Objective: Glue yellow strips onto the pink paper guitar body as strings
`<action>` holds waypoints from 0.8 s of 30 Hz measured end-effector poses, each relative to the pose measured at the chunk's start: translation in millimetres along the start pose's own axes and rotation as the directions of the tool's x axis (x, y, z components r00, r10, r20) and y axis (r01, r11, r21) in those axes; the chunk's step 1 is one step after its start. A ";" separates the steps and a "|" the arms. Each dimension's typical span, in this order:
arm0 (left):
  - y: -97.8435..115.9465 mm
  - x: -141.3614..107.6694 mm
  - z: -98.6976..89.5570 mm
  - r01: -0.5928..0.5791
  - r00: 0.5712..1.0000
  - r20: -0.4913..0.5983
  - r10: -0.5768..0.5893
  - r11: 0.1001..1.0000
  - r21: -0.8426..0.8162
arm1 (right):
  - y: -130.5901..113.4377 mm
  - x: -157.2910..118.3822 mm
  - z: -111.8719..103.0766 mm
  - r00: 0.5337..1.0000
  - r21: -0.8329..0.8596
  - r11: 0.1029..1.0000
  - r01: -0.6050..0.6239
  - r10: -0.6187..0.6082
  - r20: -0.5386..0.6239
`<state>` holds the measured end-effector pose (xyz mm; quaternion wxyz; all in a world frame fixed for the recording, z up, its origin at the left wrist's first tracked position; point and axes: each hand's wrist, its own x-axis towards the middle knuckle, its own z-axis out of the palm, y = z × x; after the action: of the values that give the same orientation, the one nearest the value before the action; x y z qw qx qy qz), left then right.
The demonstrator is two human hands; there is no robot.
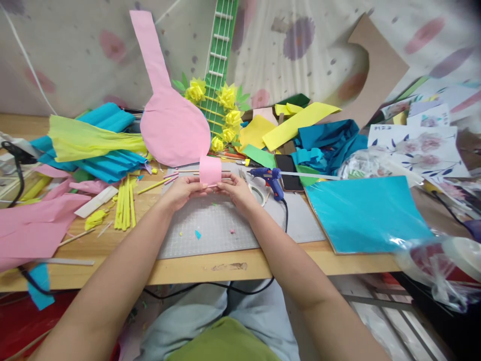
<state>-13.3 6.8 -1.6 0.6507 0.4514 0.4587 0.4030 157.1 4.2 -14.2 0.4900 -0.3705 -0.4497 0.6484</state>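
Observation:
A small pink paper strip (210, 169) stands up between my two hands, its lower edge at a thin pink roll. My left hand (185, 191) pinches the left end of the paper, and my right hand (235, 189) pinches the right end. Thin sticks lie behind the fingers on the grey cutting mat (210, 228). Just right of my right hand are a blue glue gun (271, 179) and a roll of tape (258, 194), partly hidden by the hand.
Behind the hands lean a pink lute-shaped cutout (176, 125) and a green stringed piece with yellow flowers (217, 75). Blue and yellow crepe paper (97, 138) lies left. A phone (288, 170) and a blue sheet (366, 213) lie right. A black cable (240, 290) hangs at the front edge.

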 end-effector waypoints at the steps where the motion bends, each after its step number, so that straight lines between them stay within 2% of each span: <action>1: 0.0 -0.2 0.6 -0.001 1.000 -0.005 0.001 1.000 -0.001 | 0.9 0.3 0.4 1.000 -0.004 1.000 0.008 -0.008 -0.004; 7: 0.0 -1.0 6.3 -0.043 0.999 -0.025 0.044 0.998 0.037 | 5.2 4.4 2.1 0.996 -0.066 0.996 0.054 -0.059 -0.069; 18: -2.6 0.2 13.9 -0.132 0.980 -0.139 0.140 0.989 0.065 | 8.7 9.4 3.6 0.977 -0.163 0.976 0.145 -0.167 -0.136; 24: -2.4 -5.9 24.3 -0.128 0.984 -0.124 0.128 0.992 0.011 | 10.9 8.6 4.0 0.978 -0.073 0.993 0.094 -0.106 -0.180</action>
<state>8.8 -4.7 1.7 0.5930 0.4548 0.4691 0.4706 148.1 10.3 -23.6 0.5489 -0.4212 -0.4414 0.5713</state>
